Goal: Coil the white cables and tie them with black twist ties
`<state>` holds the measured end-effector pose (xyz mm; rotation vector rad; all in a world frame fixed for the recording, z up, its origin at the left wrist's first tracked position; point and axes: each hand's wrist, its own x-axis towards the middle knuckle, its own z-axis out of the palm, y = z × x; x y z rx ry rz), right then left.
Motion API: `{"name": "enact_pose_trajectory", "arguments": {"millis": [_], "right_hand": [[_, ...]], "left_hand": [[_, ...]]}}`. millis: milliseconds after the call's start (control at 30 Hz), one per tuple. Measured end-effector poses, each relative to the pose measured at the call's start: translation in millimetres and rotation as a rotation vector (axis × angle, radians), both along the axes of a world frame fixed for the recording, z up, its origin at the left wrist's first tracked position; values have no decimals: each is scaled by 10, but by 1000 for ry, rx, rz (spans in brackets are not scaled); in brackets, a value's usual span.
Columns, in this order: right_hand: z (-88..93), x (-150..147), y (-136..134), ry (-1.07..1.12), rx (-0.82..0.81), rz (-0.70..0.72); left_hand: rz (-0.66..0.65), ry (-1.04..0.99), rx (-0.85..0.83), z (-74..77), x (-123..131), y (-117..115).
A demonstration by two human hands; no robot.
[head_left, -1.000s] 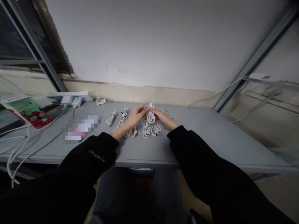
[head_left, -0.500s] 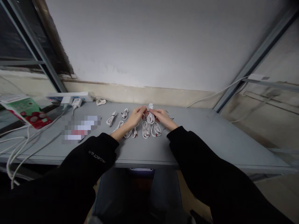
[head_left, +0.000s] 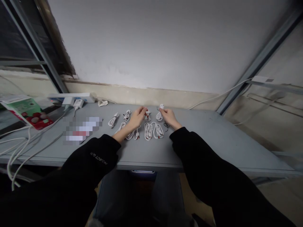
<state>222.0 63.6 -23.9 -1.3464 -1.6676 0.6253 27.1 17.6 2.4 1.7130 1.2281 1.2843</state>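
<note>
My right hand (head_left: 169, 117) pinches a coiled white cable (head_left: 160, 113), which stands tilted at the back of the group of cables. A short black tie (head_left: 157, 108) sticks out at the coil's left side. My left hand (head_left: 137, 118) is closed, thumb and fingertips together; whatever is between them is too small to make out. Just right of its fingertips is a small tied cable bundle (head_left: 148, 116). In front of both hands lie two loosely coiled white cables, one (head_left: 148, 130) beside the other (head_left: 158, 130). More coils (head_left: 133, 135) are partly hidden under my left forearm.
Two tied cable bundles, one (head_left: 113, 120) and a smaller one (head_left: 127, 115), lie to the left. Black ties (head_left: 166, 126) rest by my right wrist. A power strip (head_left: 71, 97), a green and red box (head_left: 30, 113) and loose white cords (head_left: 17, 151) occupy the table's left side.
My right hand has moved right with the coiled cable, away from my left hand. The small tied bundle between the hands now shows. My left hand has barely moved.
</note>
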Motion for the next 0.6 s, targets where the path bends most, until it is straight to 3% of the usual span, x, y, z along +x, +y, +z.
{"name": "enact_pose_trajectory", "arguments": {"millis": [100, 333, 600], "right_hand": [[4, 1, -7, -180, -46, -160], [0, -81, -76, -360, -64, -158], [-58, -112, -4, -421, -41, -161]], "left_hand": [[51, 168, 92, -34, -14, -7], [31, 517, 149, -128, -5, 15], [52, 619, 150, -136, -25, 44]]}}
